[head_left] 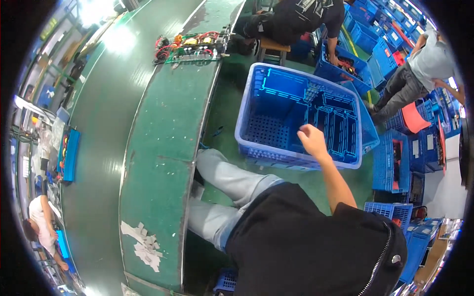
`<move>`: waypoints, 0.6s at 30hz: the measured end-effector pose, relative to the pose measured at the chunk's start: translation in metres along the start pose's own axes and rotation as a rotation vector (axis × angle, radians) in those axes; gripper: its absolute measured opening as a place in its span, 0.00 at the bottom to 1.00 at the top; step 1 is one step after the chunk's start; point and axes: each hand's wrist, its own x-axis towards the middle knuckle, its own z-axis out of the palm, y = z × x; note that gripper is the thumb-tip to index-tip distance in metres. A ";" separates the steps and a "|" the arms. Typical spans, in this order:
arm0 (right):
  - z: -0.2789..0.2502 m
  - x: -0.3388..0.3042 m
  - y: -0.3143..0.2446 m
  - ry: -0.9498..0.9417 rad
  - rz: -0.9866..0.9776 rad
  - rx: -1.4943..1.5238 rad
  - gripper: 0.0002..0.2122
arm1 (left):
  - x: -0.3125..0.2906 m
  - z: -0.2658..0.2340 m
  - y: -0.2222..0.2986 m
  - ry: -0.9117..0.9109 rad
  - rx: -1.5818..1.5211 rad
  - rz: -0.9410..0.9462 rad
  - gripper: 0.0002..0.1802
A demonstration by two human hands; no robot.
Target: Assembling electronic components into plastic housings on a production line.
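Observation:
My right hand (pixel 313 141) is over the near side of a large blue plastic crate (pixel 299 157), its fingers loosely bent and slightly apart. Nothing shows in its grasp. Inside the crate, to the right of this hand, dark rectangular frame-like parts (pixel 339 129) stand close together; their lower portions are hidden. The crate's left part shows its perforated bottom. My left hand is out of the picture.
A long green workbench (pixel 170 118) runs along my left, bearing a wired electronic assembly (pixel 190 48) and torn white tape pieces (pixel 143 246). Beyond the crate, a seated person reaches into a blue bin (pixel 363 81). Another person (pixel 417 71) stands right, among stacked blue crates (pixel 390 160).

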 end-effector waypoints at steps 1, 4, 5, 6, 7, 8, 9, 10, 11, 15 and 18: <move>0.006 0.014 0.001 -0.037 0.010 0.075 0.15 | -0.006 0.002 0.005 -0.036 -0.017 -0.012 0.18; 0.022 0.052 -0.014 -0.138 0.387 0.612 0.20 | -0.018 0.004 0.017 -0.150 -0.061 -0.043 0.18; 0.027 0.064 0.000 -0.116 0.315 0.291 0.21 | -0.026 0.008 0.017 -0.201 -0.076 -0.055 0.18; 0.023 0.068 0.003 0.057 0.075 -0.145 0.21 | -0.028 0.010 0.027 -0.244 -0.094 -0.054 0.18; 0.021 0.065 0.008 0.262 -0.082 -0.400 0.22 | -0.030 0.013 0.036 -0.291 -0.112 -0.053 0.18; 0.018 0.061 0.013 0.239 -0.052 -0.472 0.20 | -0.032 0.018 0.045 -0.341 -0.130 -0.052 0.18; 0.019 0.064 0.016 0.217 -0.032 -0.543 0.18 | -0.036 0.024 0.053 -0.387 -0.157 -0.055 0.18; 0.018 0.069 0.032 0.113 0.065 -0.557 0.18 | -0.043 0.034 0.064 -0.456 -0.181 -0.054 0.18; 0.016 0.068 0.048 -0.059 0.044 -0.522 0.19 | -0.051 0.042 0.073 -0.524 -0.204 -0.055 0.18; 0.032 0.056 0.049 0.067 0.228 -0.314 0.14 | -0.107 0.043 0.097 -0.731 -0.281 -0.115 0.18; 0.018 0.065 0.048 -0.159 0.361 -0.308 0.11 | -0.136 0.025 0.107 -0.858 -0.323 -0.169 0.17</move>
